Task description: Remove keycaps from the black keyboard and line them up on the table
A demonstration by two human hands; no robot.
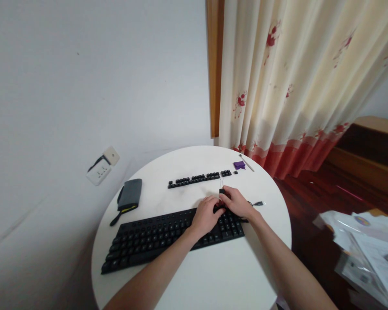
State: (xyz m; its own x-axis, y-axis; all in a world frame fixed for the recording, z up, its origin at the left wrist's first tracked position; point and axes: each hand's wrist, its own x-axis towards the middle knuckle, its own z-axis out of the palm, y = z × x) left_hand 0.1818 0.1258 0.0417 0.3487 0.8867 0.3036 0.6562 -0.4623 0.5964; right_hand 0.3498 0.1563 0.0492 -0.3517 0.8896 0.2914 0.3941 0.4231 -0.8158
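Note:
A black keyboard (pixel 148 239) lies at a slant across the round white table. Over its upper right part, my left hand (pixel 207 212) has its fingers bent and drawn toward the thumb; whatever is between them is hidden. Touching the left hand's fingertips, my right hand (pixel 234 201) is closed around a keycap puller (pixel 221 191) with a black handle, its thin wire loops pointing away from me. Behind the hands, loose black keycaps (pixel 194 180) stand in rows. The keys under both hands cannot be seen.
A grey zip case (pixel 131 193) with a strap sits at the left. Purple cloth (pixel 239 165) and a thin brush-like stick (pixel 246 163) lie at the far right. A USB plug (pixel 259 203) on a black cable rests beside my right wrist. The wall (pixel 84 86) borders the table.

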